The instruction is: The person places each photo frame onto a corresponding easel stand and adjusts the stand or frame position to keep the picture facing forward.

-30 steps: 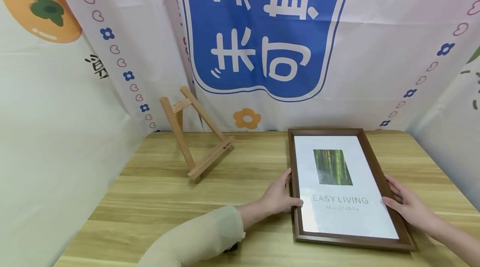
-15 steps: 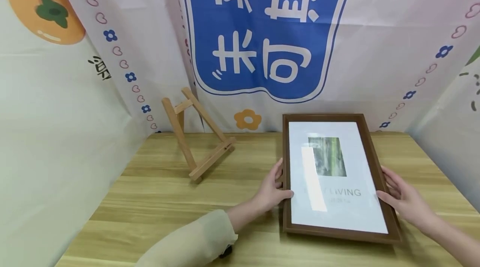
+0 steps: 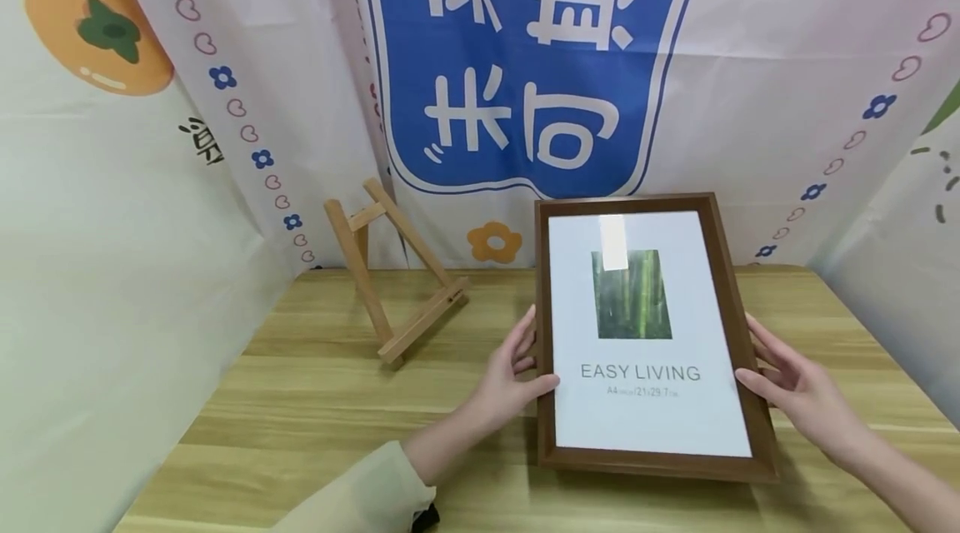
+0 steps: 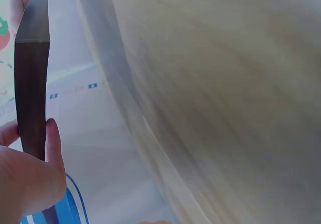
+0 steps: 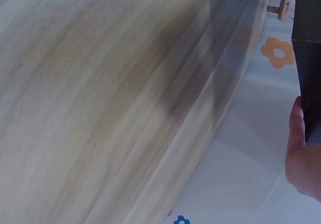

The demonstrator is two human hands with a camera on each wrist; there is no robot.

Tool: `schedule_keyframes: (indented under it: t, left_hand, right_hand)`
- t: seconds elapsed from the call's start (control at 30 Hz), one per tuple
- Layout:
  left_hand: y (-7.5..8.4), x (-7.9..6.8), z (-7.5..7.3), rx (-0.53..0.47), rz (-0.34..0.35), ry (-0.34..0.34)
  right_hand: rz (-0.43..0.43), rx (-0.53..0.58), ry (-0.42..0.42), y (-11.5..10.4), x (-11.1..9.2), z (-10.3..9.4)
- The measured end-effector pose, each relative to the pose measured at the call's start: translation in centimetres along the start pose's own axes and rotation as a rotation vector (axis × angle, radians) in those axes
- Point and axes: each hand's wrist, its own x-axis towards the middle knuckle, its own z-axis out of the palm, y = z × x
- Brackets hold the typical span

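While aloft, frame (image 3: 651,337) between hands (image 3: 510,381) (image 3: 804,400)

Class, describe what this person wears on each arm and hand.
The left hand is bare, beyond a plain, pale cream sleeve; a small black item, unclear what, shows at the sleeve's end. The right hand is bare too, with no sleeve in view on that arm.

Room to pass lies between easel (image 3: 411,234) and left hand (image 3: 508,383); the backdrop (image 3: 517,58) blocks behind.
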Motion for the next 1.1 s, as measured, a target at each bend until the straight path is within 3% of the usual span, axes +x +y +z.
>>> schedule_keyframes:
  t: [0.17, 0.33, 0.6, 0.83, 1.1]
  left_hand:
    - [1.3, -1.1, -1.2, -0.039, 0.048, -0.015]
    - [2.0, -1.4, -3.2, -0.048, 0.07, 0.017]
    - [1.1, -1.4, -6.0, -0.058, 0.149, 0.092]
    - [1.3, -2.0, -8.5, -0.067, 0.09, 0.163]
    - [1.3, -2.9, -10.8, -0.026, 0.066, 0.266]
  right_hand:
    - [-0.056, -0.022, 0.057, -0.8, 0.2, 0.7]
    - [-0.089, -0.003, 0.064, -1.9, 1.6, 1.6]
    - [-0.163, 0.081, 0.057, -3.7, 4.5, 2.6]
    - [-0.216, 0.134, 0.02, -5.5, 7.6, 4.0]
    - [-0.325, 0.301, -0.052, -6.4, 11.3, 6.6]
